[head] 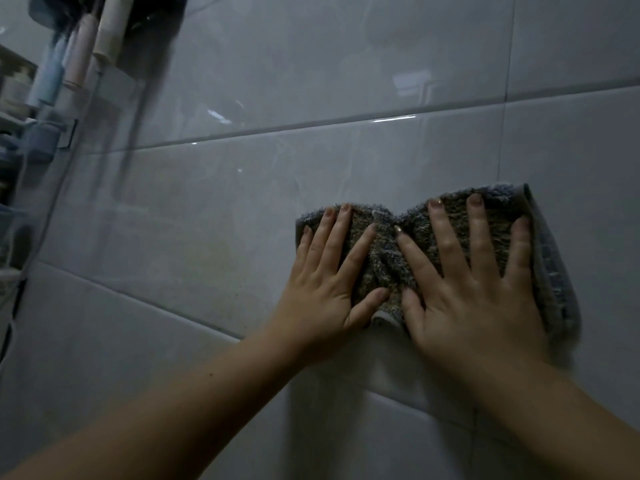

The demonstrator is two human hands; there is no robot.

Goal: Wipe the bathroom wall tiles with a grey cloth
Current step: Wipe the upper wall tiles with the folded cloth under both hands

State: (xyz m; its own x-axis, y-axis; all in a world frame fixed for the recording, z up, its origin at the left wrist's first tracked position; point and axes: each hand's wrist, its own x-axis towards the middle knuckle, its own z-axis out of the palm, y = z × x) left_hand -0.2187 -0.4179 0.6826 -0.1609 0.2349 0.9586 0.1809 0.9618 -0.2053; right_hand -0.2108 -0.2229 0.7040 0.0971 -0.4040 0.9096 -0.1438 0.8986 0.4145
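Though blurred, tubes (81,51) in wall holder (116,85)

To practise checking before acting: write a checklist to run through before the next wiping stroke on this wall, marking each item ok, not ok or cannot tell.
1. Left hand and right hand flat on cloth: ok.
2. Cloth spread smooth: not ok, bunched between the hands.
3. Tile left of cloth bare: ok.
4. Cloth damp: cannot tell.
5. Toiletries at far left clear of the hands: ok.
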